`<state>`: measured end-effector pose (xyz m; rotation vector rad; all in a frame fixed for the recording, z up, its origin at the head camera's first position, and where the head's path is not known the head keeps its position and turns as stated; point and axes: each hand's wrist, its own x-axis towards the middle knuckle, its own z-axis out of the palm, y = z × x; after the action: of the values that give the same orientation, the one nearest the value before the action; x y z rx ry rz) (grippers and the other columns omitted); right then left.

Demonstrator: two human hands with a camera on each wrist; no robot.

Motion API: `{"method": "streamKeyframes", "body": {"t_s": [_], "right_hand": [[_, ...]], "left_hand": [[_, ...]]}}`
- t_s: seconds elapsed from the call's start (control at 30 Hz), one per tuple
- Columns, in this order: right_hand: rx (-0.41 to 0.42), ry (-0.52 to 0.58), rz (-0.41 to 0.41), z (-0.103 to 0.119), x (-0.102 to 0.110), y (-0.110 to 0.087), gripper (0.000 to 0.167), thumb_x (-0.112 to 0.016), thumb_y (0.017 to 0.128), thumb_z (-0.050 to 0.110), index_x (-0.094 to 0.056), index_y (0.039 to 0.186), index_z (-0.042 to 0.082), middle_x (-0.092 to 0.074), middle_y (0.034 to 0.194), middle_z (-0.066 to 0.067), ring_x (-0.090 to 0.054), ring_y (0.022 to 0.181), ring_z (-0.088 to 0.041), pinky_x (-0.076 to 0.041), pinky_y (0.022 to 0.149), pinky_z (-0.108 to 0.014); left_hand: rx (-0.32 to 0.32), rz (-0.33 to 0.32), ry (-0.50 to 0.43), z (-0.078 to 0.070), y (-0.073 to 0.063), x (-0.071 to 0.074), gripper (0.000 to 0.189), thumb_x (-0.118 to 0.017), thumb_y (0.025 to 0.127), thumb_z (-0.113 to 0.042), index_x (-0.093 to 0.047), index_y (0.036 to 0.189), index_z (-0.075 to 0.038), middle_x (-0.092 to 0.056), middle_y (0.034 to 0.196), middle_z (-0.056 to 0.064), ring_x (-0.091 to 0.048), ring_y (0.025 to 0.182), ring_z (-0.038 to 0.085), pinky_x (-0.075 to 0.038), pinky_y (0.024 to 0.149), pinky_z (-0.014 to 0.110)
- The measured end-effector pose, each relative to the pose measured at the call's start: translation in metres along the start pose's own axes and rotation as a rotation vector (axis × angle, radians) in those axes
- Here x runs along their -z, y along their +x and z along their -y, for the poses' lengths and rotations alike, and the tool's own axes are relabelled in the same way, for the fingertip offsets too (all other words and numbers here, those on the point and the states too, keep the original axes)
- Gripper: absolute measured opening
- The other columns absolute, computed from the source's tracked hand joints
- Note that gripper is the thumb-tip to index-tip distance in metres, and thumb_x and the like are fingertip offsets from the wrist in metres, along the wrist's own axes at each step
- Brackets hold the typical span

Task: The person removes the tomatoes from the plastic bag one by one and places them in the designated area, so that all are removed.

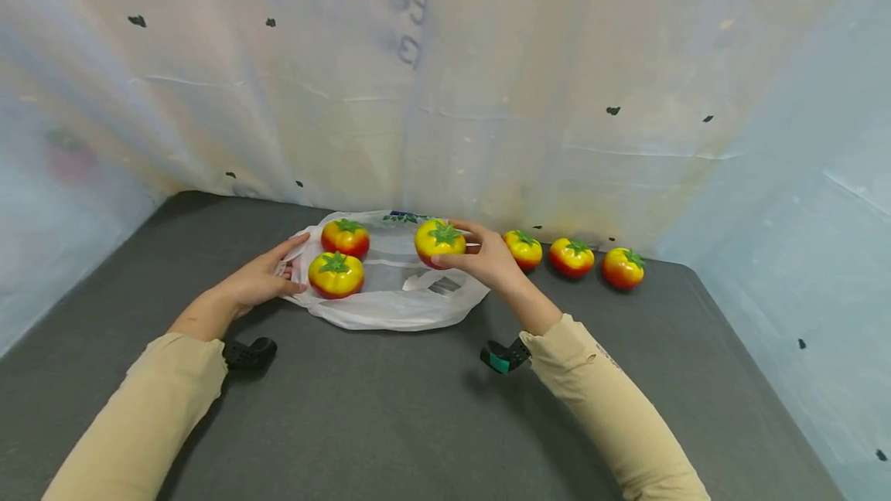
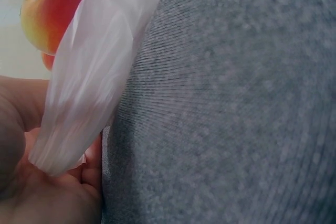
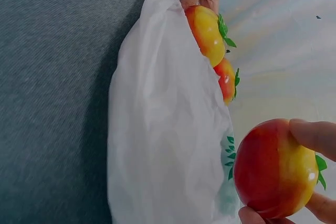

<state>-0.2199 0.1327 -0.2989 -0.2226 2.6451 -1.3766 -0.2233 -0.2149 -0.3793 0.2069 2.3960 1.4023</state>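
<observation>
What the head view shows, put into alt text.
A person's right hand holds a red-and-yellow tomato over an open white plastic bag with two more inside; the left hand grips the bag's edge. Three others sit in a row rightward.

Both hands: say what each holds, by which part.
The right hand grips a round, red-and-yellow tomato by its sides; the left hand holds a white plastic bag by its rim.
</observation>
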Motion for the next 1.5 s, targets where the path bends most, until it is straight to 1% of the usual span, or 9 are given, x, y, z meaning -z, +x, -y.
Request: {"method": "streamKeyframes", "body": {"t_s": [0.23, 0.47, 0.67, 0.77, 0.97, 1.2, 1.4, 1.5], "right_hand": [[0.008, 0.017, 0.011, -0.005, 0.006, -0.005, 0.065, -0.075, 0.082, 0.024, -0.048, 0.141, 0.018, -0.048, 0.142, -0.013, -0.048, 0.127, -0.033, -0.046, 0.101, -0.047], [-0.007, -0.025, 0.011, -0.009, 0.016, -0.016, 0.067, -0.074, 0.082, 0.026, -0.046, 0.142, 0.018, -0.047, 0.142, -0.012, -0.049, 0.126, -0.031, -0.046, 0.101, -0.046], [0.030, -0.049, -0.005, -0.014, 0.027, -0.026, 0.067, -0.075, 0.081, 0.027, -0.047, 0.142, 0.017, -0.050, 0.137, -0.013, -0.053, 0.119, -0.031, -0.048, 0.096, -0.043], [0.041, -0.077, -0.019, -0.018, 0.033, -0.029, 0.067, -0.077, 0.080, 0.028, -0.048, 0.140, 0.018, -0.053, 0.134, -0.012, -0.054, 0.117, -0.031, -0.049, 0.094, -0.042], [0.045, -0.104, -0.033, -0.027, 0.039, -0.034, 0.066, -0.077, 0.079, 0.029, -0.050, 0.139, 0.018, -0.056, 0.132, -0.010, -0.056, 0.115, -0.029, -0.049, 0.094, -0.042], [0.047, -0.098, -0.046, -0.036, 0.047, -0.041, 0.066, -0.078, 0.080, 0.028, -0.050, 0.139, 0.017, -0.052, 0.139, -0.009, -0.056, 0.120, -0.029, -0.048, 0.098, -0.045], [0.026, -0.112, -0.071, -0.045, 0.055, -0.047, 0.070, -0.078, 0.079, 0.030, -0.049, 0.141, 0.016, -0.051, 0.140, -0.010, -0.053, 0.122, -0.030, -0.047, 0.098, -0.046], [0.008, -0.113, -0.069, -0.049, 0.058, -0.049, 0.071, -0.077, 0.080, 0.030, -0.047, 0.142, 0.016, -0.050, 0.140, -0.011, -0.051, 0.124, -0.031, -0.046, 0.099, -0.047]], "left_hand": [[0.008, 0.002, -0.009, -0.001, -0.001, 0.002, 0.097, -0.066, 0.087, -0.010, 0.002, 0.155, -0.022, 0.013, 0.157, 0.026, 0.006, 0.141, 0.052, -0.005, 0.107, 0.073], [0.020, 0.001, -0.002, -0.002, 0.000, -0.001, 0.097, -0.066, 0.087, -0.012, 0.002, 0.155, -0.022, 0.013, 0.157, 0.026, 0.007, 0.141, 0.052, -0.003, 0.106, 0.074], [0.032, 0.008, -0.007, -0.003, 0.000, 0.000, 0.096, -0.065, 0.088, -0.012, 0.003, 0.155, -0.024, 0.014, 0.157, 0.025, 0.007, 0.141, 0.052, -0.002, 0.106, 0.074], [0.039, 0.010, -0.011, -0.003, 0.000, 0.000, 0.096, -0.065, 0.088, -0.012, 0.003, 0.155, -0.025, 0.015, 0.157, 0.024, 0.008, 0.141, 0.052, -0.001, 0.105, 0.075], [0.048, 0.008, -0.007, -0.003, 0.000, 0.000, 0.096, -0.065, 0.088, -0.013, 0.004, 0.155, -0.025, 0.014, 0.157, 0.025, 0.008, 0.141, 0.053, -0.002, 0.105, 0.076], [0.041, 0.008, -0.011, -0.004, -0.001, -0.001, 0.096, -0.065, 0.088, -0.014, 0.003, 0.155, -0.024, 0.014, 0.157, 0.025, 0.008, 0.141, 0.053, -0.002, 0.105, 0.076], [0.045, 0.007, -0.002, -0.004, -0.001, -0.001, 0.097, -0.066, 0.087, -0.015, 0.003, 0.155, -0.024, 0.014, 0.157, 0.024, 0.008, 0.141, 0.052, -0.002, 0.105, 0.076], [0.041, 0.009, -0.002, -0.004, -0.002, -0.001, 0.098, -0.066, 0.086, -0.016, 0.003, 0.155, -0.024, 0.014, 0.157, 0.024, 0.009, 0.141, 0.053, -0.002, 0.104, 0.076]]}}
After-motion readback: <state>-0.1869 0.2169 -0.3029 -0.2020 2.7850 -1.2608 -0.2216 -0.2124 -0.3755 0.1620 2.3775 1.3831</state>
